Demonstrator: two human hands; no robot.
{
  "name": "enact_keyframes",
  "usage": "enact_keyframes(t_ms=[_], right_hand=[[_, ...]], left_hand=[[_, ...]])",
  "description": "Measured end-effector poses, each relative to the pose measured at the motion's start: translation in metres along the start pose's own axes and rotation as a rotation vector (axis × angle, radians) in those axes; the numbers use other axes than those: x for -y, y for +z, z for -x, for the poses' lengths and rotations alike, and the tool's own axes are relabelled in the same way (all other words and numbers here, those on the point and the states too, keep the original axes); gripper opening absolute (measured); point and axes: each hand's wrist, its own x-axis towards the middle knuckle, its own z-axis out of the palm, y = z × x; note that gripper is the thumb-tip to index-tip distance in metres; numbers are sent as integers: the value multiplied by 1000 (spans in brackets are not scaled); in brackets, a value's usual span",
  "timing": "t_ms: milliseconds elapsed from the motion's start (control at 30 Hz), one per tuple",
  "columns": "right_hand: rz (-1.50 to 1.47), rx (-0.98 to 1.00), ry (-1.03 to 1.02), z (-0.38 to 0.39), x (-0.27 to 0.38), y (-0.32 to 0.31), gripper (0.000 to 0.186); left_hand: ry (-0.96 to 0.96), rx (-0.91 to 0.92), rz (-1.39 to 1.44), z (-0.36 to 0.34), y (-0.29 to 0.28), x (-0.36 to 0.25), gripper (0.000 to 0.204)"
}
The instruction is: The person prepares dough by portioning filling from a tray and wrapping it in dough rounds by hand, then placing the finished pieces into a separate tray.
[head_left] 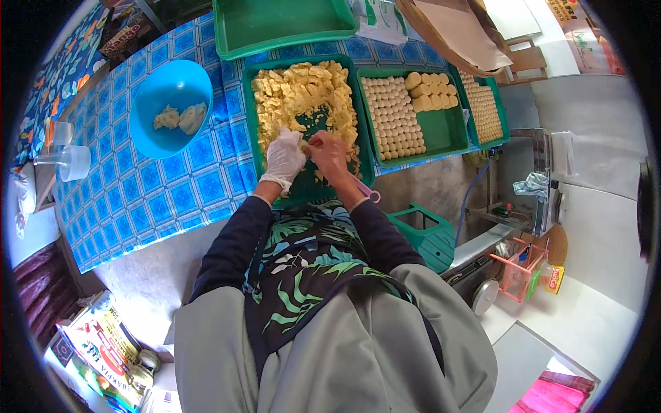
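Note:
A green tray (pixel 351 138) holds crumbly pale-yellow filling (pixel 299 79), with bare green showing in its middle. Over the tray's near half, my left hand (pixel 284 157) in a white glove is closed around a small yellow lump (pixel 303 144), partly hidden by the fingers. My bare right hand (pixel 329 155) pinches at that lump beside it. A pink-handled tool (pixel 369 192) lies by my right wrist, partly hidden. To the right, a second tray (pixel 441 134) holds rows of small pale balls (pixel 392 113) and larger yellow cylinders (pixel 430 91).
A blue bowl (pixel 148 124) with dough sits left, near clear plastic cups (pixel 72 163) at the edge. Behind are an empty green tray (pixel 282 27) and woven tray (pixel 451 34); right, another ball-filled tray (pixel 502 117). A green plastic stool (pixel 430 244) stands below the checked tablecloth (pixel 110 206).

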Motion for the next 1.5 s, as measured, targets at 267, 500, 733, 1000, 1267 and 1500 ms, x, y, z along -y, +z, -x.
enact_keyframes(t_ms=[267, 500, 733, 1000, 1267, 1500], right_hand=[[201, 104, 134, -10, 19, 5, 27], [-1, 140, 163, -6, 20, -6, 28], [344, 231, -587, -5, 22, -11, 39], [-84, -230, -45, -1, 13, -82, 46], [298, -650, 317, -53, -142, -239, 48], [-318, -607, 422, -80, -150, -215, 54]], left_hand=[[29, -138, 59, 17, 5, 2, 27], [5, -214, 123, 32, -18, -11, 35], [-102, -154, 58, 59, -27, -12, 31], [-94, -109, 46, 41, -13, -10, 31], [-83, -58, -7, 35, -6, -13, 33], [-126, -102, -3, 40, -8, -9, 36]])
